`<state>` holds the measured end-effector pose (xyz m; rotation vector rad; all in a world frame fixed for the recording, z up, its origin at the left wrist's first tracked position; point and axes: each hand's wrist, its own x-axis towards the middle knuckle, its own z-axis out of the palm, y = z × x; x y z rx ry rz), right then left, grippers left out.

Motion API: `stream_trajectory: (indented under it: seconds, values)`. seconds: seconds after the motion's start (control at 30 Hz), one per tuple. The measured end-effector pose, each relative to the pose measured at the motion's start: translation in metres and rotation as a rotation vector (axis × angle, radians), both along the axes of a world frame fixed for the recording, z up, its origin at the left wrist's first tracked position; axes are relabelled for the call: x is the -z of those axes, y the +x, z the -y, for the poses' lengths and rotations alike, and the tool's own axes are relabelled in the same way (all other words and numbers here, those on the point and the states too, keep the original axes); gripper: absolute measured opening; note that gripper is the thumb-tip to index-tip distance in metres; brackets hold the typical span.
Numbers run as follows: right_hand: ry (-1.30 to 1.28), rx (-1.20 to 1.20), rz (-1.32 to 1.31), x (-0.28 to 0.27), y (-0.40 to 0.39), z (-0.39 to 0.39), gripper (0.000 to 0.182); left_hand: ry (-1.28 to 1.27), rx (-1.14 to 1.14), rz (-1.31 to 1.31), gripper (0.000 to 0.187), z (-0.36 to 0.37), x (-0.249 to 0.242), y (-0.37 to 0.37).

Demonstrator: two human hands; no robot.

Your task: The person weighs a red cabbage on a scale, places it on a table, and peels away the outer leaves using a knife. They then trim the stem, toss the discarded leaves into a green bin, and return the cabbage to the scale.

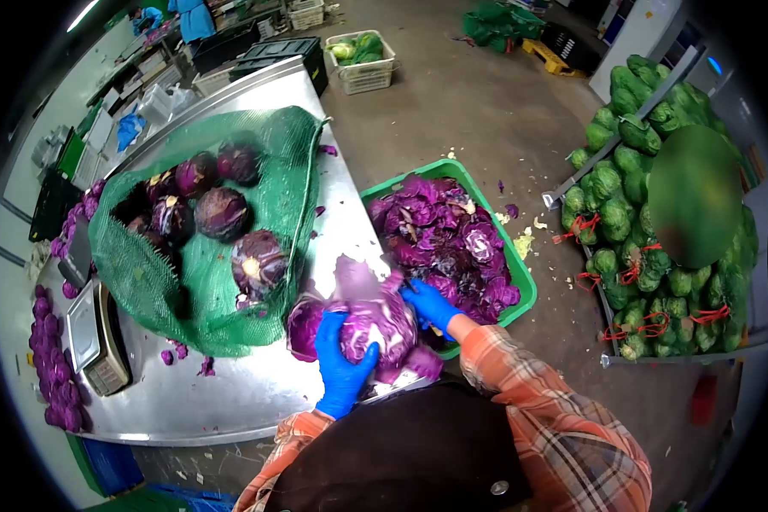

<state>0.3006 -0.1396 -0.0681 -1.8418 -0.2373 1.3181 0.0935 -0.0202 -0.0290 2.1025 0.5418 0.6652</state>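
At the steel table's front edge, my left hand (341,367) is closed around the side of a purple cabbage (377,328), thumb across its front. Pale cut veins show on the cabbage, and its upper leaves are blurred. My right hand (431,305), in a blue glove like the left, is at the cabbage's right side, above the bin's near rim. Its fingers are bent together, and what they hold is hidden. Loose purple leaves (422,362) lie below the cabbage. Left of them, a green mesh sack (200,320) lies open with several whole purple cabbages (222,213) in it.
A green bin (525,286) full of purple leaves stands to the right of the steel table (256,410). A scale (107,346) and a row of purple cabbages (51,358) are at left. Sacked green cabbages (623,213) fill a rack at right. Scraps litter the floor.
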Motion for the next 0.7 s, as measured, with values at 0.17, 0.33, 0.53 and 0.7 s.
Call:
stream_trajectory:
  seconds: [0.17, 0.33, 0.53, 0.7]
  values:
    - [0.354, 0.181, 0.042, 0.0, -0.004, 0.03, 0.076, -0.066, -0.151, -0.375, 0.107, -0.008, -0.039, -0.005]
    - [0.22, -0.028, 0.157, -0.085, -0.029, 0.024, 0.067, 0.407, -0.126, -0.261, 0.12, -0.015, -0.021, 0.025]
    - [0.197, -0.032, 0.698, -0.102, -0.042, 0.015, 0.068, 0.234, -0.101, -0.285, 0.117, -0.003, -0.032, 0.031]
    - [0.165, -0.099, 0.655, -0.102, -0.043, 0.004, 0.069, 0.35, -0.084, -0.319, 0.117, -0.004, -0.032, 0.029]
